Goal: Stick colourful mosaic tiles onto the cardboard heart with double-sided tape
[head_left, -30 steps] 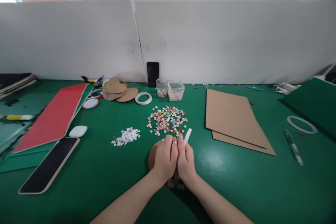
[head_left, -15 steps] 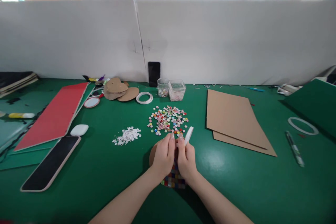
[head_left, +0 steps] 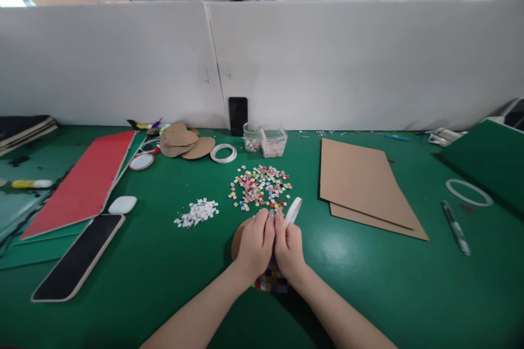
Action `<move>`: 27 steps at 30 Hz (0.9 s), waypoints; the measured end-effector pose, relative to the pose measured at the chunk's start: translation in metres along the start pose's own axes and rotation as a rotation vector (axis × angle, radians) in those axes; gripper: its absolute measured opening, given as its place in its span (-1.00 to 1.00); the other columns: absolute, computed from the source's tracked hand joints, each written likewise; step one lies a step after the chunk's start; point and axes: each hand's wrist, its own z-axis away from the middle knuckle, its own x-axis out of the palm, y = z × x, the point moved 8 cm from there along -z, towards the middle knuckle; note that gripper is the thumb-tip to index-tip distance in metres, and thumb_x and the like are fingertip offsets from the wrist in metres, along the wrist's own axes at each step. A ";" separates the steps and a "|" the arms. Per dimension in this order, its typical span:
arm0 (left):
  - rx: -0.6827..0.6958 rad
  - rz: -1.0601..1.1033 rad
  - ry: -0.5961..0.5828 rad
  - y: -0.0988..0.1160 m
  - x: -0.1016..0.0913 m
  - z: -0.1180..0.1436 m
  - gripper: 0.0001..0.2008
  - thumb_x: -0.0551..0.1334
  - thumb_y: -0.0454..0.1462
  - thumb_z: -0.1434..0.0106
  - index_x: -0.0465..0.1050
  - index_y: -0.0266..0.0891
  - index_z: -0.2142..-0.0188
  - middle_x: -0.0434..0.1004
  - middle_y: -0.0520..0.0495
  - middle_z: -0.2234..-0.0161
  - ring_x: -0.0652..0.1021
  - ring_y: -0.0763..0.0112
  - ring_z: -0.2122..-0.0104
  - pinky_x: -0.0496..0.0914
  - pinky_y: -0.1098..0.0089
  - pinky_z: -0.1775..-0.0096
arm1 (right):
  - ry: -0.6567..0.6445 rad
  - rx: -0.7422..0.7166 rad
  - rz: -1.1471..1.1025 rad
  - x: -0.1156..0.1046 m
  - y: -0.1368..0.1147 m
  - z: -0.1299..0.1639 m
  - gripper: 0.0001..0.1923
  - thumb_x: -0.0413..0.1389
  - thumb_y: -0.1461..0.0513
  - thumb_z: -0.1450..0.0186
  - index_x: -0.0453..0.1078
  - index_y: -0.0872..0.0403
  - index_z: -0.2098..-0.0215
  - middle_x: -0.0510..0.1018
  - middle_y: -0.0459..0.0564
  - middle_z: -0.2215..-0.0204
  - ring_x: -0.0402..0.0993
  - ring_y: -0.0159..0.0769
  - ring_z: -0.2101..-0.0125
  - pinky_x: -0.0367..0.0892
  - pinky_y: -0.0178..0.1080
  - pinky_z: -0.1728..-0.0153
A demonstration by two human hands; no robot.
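Head view: near the green tabletop's (head_left: 368, 283) front edge, left hand (head_left: 256, 245) and right hand (head_left: 289, 248) pinch a white tape roll (head_left: 293, 211) above the half-tiled cardboard disc (head_left: 239, 237). Sticky tape could fold onto itself, or a sleeve-less wrist could scatter the loose tiles (head_left: 261, 186).

Single head-worn view, looking forward and down over the green table (head_left: 368, 283), hands near, white partition (head_left: 327, 60) far.

Heap of small multicoloured square tiles (head_left: 261, 186) on tabletop (head_left: 368, 283); white paper scraps (head_left: 197, 212) left, brown cardboard sheets (head_left: 364, 188) right, two clear plastic tubs (head_left: 266, 140) behind.
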 end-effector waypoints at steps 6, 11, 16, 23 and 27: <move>0.008 -0.069 -0.015 -0.004 -0.003 -0.001 -0.75 -0.13 -0.25 -0.32 0.06 -0.17 0.50 0.23 0.06 0.55 0.30 0.45 0.55 0.18 0.45 0.48 | -0.053 -0.117 0.108 -0.002 -0.007 -0.004 -0.64 -0.18 0.15 -0.33 0.24 0.09 0.55 0.33 -0.10 0.67 0.24 -0.41 0.64 0.14 -0.34 0.60; 0.009 -0.124 -0.004 -0.005 -0.005 -0.002 -0.75 -0.12 -0.25 -0.31 0.12 -0.18 0.49 0.27 0.04 0.54 0.34 0.45 0.55 0.20 0.46 0.48 | -0.078 -0.149 0.120 0.000 -0.010 -0.005 -0.64 -0.18 0.16 -0.33 0.22 0.08 0.56 0.30 -0.12 0.69 0.21 -0.42 0.66 0.11 -0.34 0.61; 0.016 -0.167 0.006 -0.004 -0.008 -0.003 -0.73 -0.13 -0.24 -0.32 0.15 -0.19 0.49 0.30 0.03 0.56 0.35 0.45 0.57 0.19 0.47 0.51 | -0.087 -0.162 0.119 0.002 -0.014 -0.004 -0.63 -0.20 0.15 -0.34 0.18 0.07 0.58 0.25 -0.14 0.70 0.16 -0.44 0.68 0.07 -0.35 0.64; 0.045 -0.214 0.077 0.001 -0.013 -0.002 -0.71 -0.13 -0.24 -0.31 0.23 -0.21 0.47 0.35 0.00 0.58 0.38 0.44 0.59 0.21 0.47 0.52 | -0.087 -0.187 0.115 0.004 -0.018 -0.002 -0.62 -0.20 0.14 -0.34 0.17 0.06 0.59 0.25 -0.14 0.69 0.17 -0.43 0.68 0.08 -0.35 0.63; -0.009 -0.184 0.068 -0.003 -0.012 -0.001 -0.70 -0.12 -0.23 -0.31 0.26 -0.21 0.46 0.38 -0.02 0.56 0.41 0.43 0.56 0.23 0.47 0.50 | -0.104 -0.181 0.112 0.005 -0.016 -0.002 -0.62 -0.21 0.14 -0.34 0.19 0.06 0.58 0.26 -0.13 0.69 0.16 -0.43 0.67 0.09 -0.35 0.63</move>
